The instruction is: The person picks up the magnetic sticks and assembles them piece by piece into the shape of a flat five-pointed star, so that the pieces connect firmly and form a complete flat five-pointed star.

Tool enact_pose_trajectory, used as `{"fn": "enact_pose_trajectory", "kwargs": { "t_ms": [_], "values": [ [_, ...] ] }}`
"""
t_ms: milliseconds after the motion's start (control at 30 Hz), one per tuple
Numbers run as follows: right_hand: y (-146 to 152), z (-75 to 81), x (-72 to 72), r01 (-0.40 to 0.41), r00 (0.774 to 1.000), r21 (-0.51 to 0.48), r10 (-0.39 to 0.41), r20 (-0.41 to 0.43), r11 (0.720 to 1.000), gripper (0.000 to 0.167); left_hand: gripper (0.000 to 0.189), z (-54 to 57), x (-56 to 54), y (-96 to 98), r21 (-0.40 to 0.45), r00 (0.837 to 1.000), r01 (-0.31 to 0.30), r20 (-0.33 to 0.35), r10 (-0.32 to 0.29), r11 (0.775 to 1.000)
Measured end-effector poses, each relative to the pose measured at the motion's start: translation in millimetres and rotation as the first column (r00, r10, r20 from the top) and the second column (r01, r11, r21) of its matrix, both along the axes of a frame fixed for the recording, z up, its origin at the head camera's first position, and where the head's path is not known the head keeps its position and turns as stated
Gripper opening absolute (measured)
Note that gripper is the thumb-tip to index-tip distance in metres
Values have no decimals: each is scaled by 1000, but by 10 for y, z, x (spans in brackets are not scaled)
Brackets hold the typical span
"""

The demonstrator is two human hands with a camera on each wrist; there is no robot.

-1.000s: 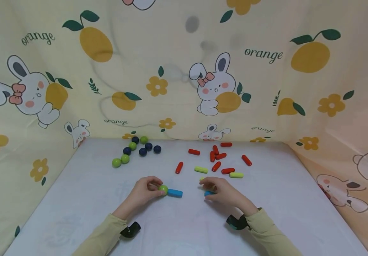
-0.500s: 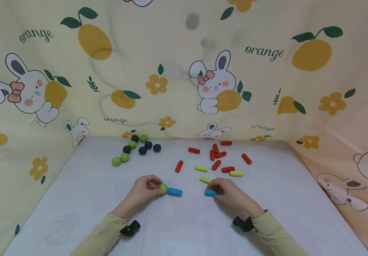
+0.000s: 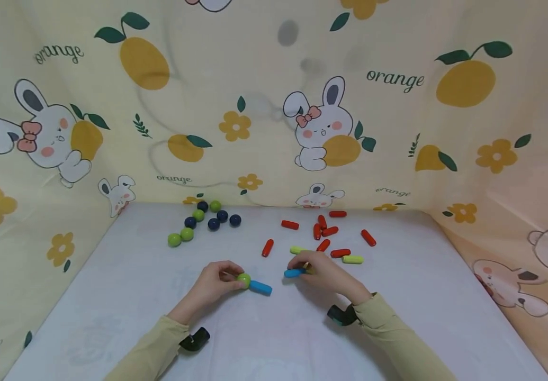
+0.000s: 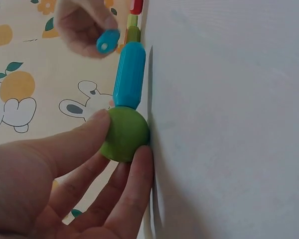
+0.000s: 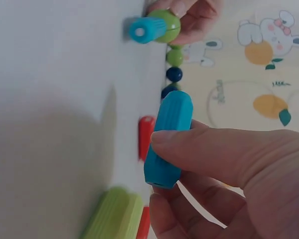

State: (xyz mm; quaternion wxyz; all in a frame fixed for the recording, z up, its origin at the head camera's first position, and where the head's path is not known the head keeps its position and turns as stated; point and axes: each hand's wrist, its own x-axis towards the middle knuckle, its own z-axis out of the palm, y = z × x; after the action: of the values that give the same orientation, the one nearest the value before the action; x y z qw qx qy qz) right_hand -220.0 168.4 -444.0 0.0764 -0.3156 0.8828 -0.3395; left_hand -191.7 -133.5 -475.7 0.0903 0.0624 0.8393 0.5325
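My left hand (image 3: 214, 286) pinches a green ball (image 4: 124, 134) between thumb and fingers, low over the white table. A ridged blue rod (image 4: 129, 74) is joined end-on to that ball and points right in the head view. Held between the thumb and fingers of my right hand (image 3: 328, 276) is a second blue rod (image 5: 169, 144), raised off the table. A gap separates this rod from the first one. A pale dot marks the first rod's free end in the right wrist view.
Several green balls (image 3: 187, 234) and navy balls (image 3: 235, 220) lie at the back left. Red rods (image 3: 368, 237) are scattered at the back right among yellow-green rods (image 3: 352, 259). A patterned cloth (image 3: 264, 159) hangs behind and along both sides.
My right hand slid right along the second blue rod, then lifted it and moved it left and away from me. The joined rod swung slightly; my left hand kept its grip.
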Motion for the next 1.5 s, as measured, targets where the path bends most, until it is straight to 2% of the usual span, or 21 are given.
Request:
{"fn": "enact_pose_trajectory", "kwargs": {
  "t_ms": [200, 500, 667, 1000, 1333, 1500],
  "values": [
    [-264, -22, -157, -73, 997, -50, 73, 4, 996, 27, 29, 19, 11, 11, -16, 1000, 5, 17, -4, 1000],
    [-559, -122, -289, -97, 995, -35, 97, 21, 995, 25, 32, -2, 31, -15, -2, 999, 32, 2, -32, 999],
    [-639, -169, -321, -77, 995, -21, 79, 68, 997, 28, 32, -17, 23, -22, 13, 999, 47, -15, -47, 999],
    [-756, -235, -361, -118, 991, -61, 122, 58, 991, 27, 29, 15, 21, -12, 15, 999, 43, -24, -43, 999],
    [-834, -310, -376, -118, 989, -53, 122, 85, 992, 26, 28, 6, 21, -26, -10, 998, 52, -36, -52, 999],
    [-857, -300, -368, -90, 991, -45, 94, 96, 995, 27, 28, 7, 21, -24, -18, 998, 43, -38, -43, 999]
  ]
}}
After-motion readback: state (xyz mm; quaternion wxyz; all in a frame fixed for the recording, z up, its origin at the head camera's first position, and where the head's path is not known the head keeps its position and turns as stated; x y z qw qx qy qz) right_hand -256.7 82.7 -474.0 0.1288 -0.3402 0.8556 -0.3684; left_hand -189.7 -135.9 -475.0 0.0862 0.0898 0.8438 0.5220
